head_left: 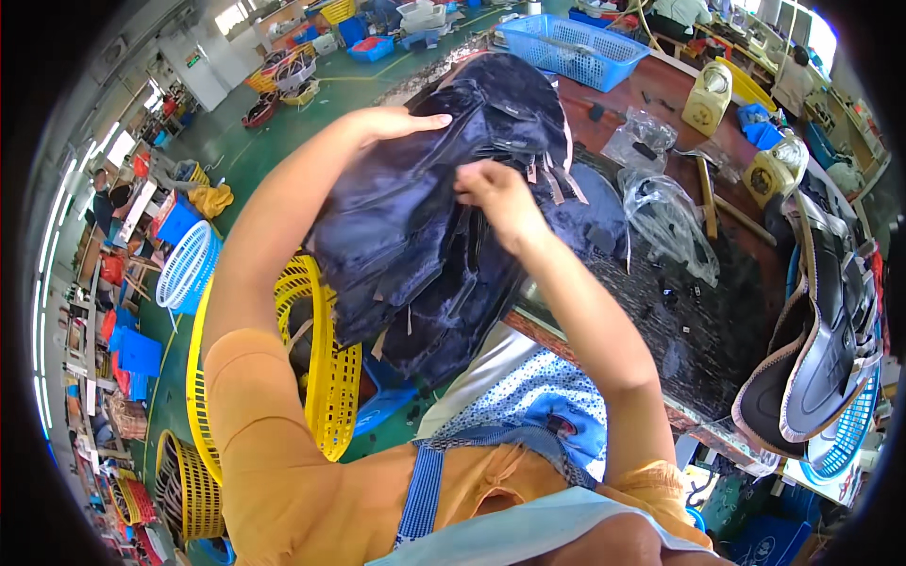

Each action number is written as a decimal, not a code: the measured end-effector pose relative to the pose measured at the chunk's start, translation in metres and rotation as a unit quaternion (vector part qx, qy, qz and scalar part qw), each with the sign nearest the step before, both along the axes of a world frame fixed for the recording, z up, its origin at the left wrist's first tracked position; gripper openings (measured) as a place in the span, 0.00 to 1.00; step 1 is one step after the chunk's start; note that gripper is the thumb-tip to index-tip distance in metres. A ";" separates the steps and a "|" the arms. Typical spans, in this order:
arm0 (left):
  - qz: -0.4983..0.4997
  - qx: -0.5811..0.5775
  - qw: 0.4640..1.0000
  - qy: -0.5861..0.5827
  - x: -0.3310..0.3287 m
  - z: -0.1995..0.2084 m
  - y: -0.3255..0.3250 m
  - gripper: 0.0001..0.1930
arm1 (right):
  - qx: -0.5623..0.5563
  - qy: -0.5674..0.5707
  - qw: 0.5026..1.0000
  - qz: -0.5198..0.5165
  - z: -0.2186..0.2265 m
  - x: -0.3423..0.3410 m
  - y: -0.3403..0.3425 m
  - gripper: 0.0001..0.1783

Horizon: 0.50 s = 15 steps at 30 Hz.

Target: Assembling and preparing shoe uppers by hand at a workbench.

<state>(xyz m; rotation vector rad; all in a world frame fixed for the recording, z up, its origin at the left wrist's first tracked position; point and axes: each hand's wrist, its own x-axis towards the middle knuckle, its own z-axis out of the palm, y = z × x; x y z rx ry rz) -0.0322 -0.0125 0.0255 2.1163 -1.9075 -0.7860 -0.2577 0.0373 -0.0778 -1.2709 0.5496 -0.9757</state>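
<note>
A large bundle of dark, glossy, leather-like pieces (396, 217) hangs over the near left corner of the worktable. My left hand (392, 123) grips its upper left side, with the thumb stretched on top and the other fingers hidden by the material. At the middle of the bundle my right hand (495, 193) is closed, its fingertips pinched against the dark layers; exactly which edge they hold is hard to make out. Pale narrow strips (555, 181) stick out at the right side of the bundle.
A wooden-handled hammer (707, 198) and clear plastic bags (665, 217) lie on the dark worktable (717, 349). Yellowish jugs (708, 99) and a blue basket (576, 52) stand farther back. Black moulded pieces (821, 349) are stacked at right. Below left is a yellow basket (335, 415).
</note>
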 end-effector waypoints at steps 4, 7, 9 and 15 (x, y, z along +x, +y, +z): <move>-0.044 -0.053 0.995 0.068 0.025 -0.023 0.026 0.60 | -0.056 0.061 0.996 0.045 0.000 0.026 0.016 0.14; 0.002 -0.056 0.997 0.045 0.050 -0.050 0.020 0.58 | 0.007 0.056 0.998 -0.013 -0.023 0.006 0.004 0.15; 0.057 0.054 0.984 0.159 0.044 -0.043 0.019 0.54 | 0.088 0.010 0.996 -0.011 -0.029 0.002 -0.015 0.17; 0.015 -0.076 0.985 0.156 0.025 -0.024 0.019 0.55 | 0.004 0.019 0.998 -0.061 -0.024 0.032 -0.032 0.13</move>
